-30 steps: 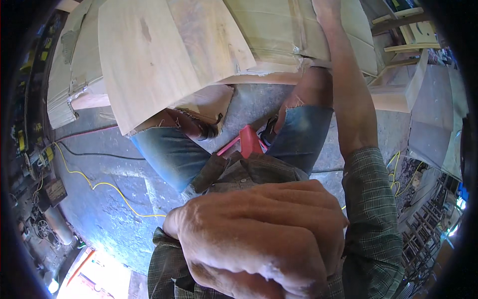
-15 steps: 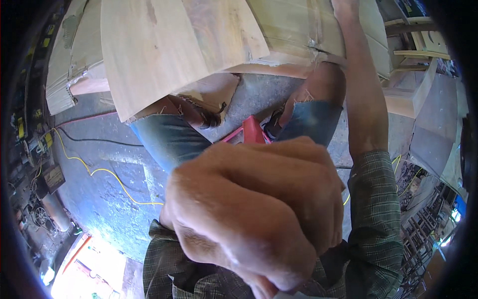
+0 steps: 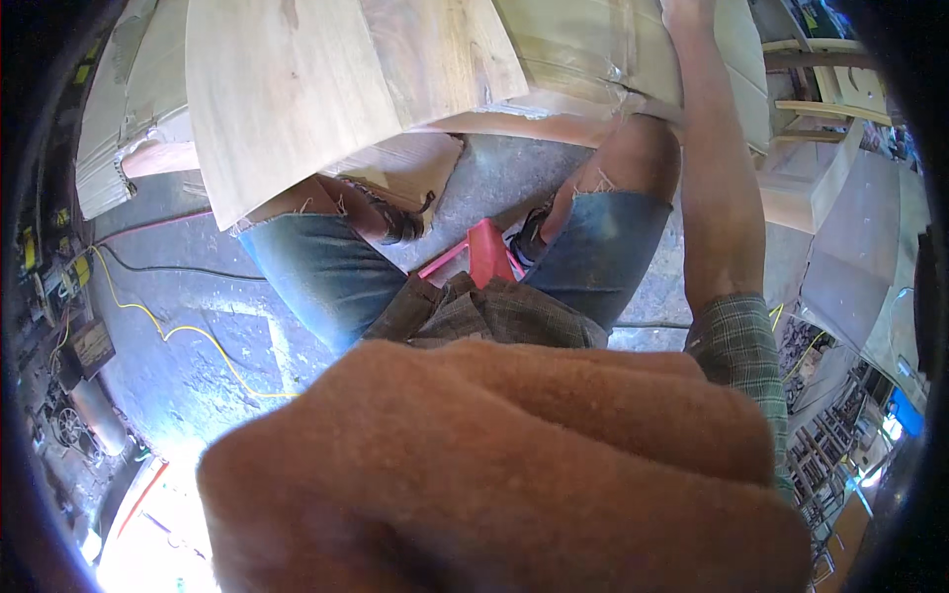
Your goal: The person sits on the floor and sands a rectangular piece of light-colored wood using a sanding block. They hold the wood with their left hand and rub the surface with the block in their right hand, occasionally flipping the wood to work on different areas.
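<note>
Closest, the left hand (image 3: 494, 465) was curled, hiding whether it held anything, while beyond, the wooden panel (image 3: 297, 79), overhanging the worktop (image 3: 539, 127) toward the left thigh (image 3: 306, 267), could tip if knocked, its long axis apparently running away, and the cropped right hand's (image 3: 689, 10) grip was unreadable.

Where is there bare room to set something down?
Bare brown cardboard shows between the pale wooden panel and right forearm; worn grey floor between the yellow cord and left blue-denim leg. Crowded: between the legs, around a pinkish-red plastic piece and dark footwear.
</note>
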Demonstrator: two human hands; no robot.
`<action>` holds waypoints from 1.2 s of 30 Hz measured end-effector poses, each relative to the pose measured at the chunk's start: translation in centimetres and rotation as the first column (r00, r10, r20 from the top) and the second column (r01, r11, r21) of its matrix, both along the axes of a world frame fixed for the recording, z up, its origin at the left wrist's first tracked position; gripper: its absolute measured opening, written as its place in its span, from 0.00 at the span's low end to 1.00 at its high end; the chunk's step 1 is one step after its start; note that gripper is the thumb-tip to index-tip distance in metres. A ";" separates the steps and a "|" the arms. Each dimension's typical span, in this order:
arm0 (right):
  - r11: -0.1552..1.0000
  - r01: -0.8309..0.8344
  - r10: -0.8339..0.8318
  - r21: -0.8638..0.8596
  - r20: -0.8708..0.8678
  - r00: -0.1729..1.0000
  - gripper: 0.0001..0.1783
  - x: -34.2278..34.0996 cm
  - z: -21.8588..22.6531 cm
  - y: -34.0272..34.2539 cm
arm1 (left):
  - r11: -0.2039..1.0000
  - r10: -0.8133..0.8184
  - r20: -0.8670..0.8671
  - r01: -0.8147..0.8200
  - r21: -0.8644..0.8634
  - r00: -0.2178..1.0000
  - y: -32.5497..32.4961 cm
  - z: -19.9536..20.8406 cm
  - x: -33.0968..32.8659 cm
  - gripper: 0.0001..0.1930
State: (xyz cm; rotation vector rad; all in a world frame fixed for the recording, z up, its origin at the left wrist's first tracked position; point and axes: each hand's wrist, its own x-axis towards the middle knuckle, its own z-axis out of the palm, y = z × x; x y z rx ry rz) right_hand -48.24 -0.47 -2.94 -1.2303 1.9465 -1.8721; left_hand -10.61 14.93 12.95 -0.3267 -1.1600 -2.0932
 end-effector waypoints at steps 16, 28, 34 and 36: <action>1.000 0.013 -0.012 0.024 -0.063 0.998 0.15 1.0 0.9 0.6 | 0.999 0.040 0.040 -0.039 -0.020 0.998 -1.5 -1.6 -0.6 0.10; 0.994 0.061 -0.057 0.088 -0.049 0.997 0.17 1.2 1.3 0.5 | 0.999 0.015 0.017 -0.016 0.047 1.000 0.9 1.3 0.2 0.11; 1.000 -0.013 0.013 0.010 -0.036 0.999 0.16 1.2 0.9 0.9 | 0.996 0.073 0.021 -0.074 0.055 0.997 1.1 1.4 -0.1 0.11; 1.000 -0.011 0.011 0.018 -0.011 1.000 0.16 1.3 2.0 1.2 | 0.994 0.096 0.013 -0.096 0.043 0.995 0.8 1.4 0.1 0.12</action>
